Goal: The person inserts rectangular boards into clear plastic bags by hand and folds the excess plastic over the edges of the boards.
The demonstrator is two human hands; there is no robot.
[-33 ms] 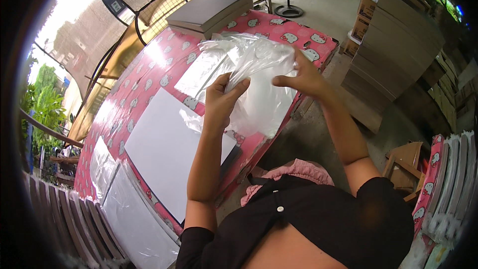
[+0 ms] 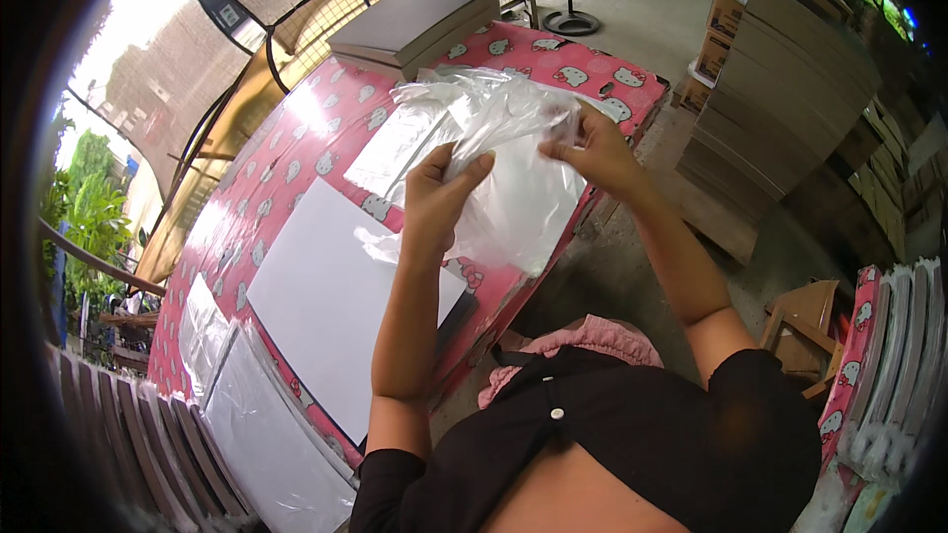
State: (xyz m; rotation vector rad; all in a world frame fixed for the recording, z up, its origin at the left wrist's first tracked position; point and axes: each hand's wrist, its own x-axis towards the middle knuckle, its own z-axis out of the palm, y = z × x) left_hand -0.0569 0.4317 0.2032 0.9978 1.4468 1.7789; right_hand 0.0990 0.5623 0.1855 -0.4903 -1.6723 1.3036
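Note:
A thin clear plastic bag (image 2: pixel 523 192) is stretched between my two hands above the table. My left hand (image 2: pixel 434 197) pinches its left edge between thumb and fingers. On the other side my right hand (image 2: pixel 604 156) grips the bag with the thumb toward me; some of its fingertips are hidden by the plastic. Beneath the bag, more crumpled clear plastic (image 2: pixel 390 153) lies on the table. A stack of large white sheets (image 2: pixel 321 286) with a dark underside rests nearer to me, partly behind my left forearm.
The table wears a pink patterned cover (image 2: pixel 326 104). A stack of grey boards (image 2: pixel 410 25) sits at its far end. Plastic-wrapped packs (image 2: pixel 281 444) lie at the near left. Cardboard sheets (image 2: pixel 780 118) and brown boxes (image 2: pixel 726 20) stand at the right, wrapped bundles (image 2: pixel 899 365) below them.
My right hand has shifted slightly, its fingers drawing in on the bag's edge. The plastic between my hands has changed its folds. My left hand has barely moved.

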